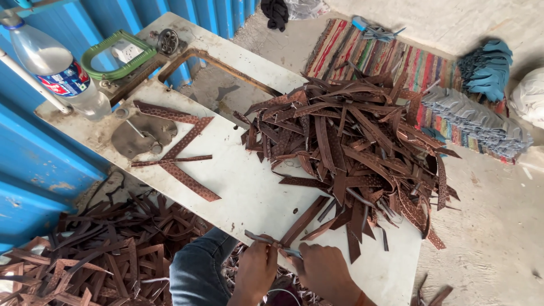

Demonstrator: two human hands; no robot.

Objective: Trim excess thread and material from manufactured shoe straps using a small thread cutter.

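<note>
Blue jeans (198,266), bare forearms

Bright, even daylight filled the scene, casting only soft shadows under the strap pile (351,147) on the pale desk (249,192). Focus was sharp; the edges bowed with wide-angle distortion.

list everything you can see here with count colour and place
table: one, white, centre
strap pile: one heap, brown, table right
loose straps: a few, brown, table left
floor straps: many, brown, bottom left
bottle: one, clear plastic, top left
green frame: one, green, table's far end
rug: one, striped, floor top right
grey stack: one row, grey, on rug
teal stack: one, teal, top right
blue wall: blue, left
left hand: bottom edge, holding a strap
right hand: bottom edge, on same strap
</note>
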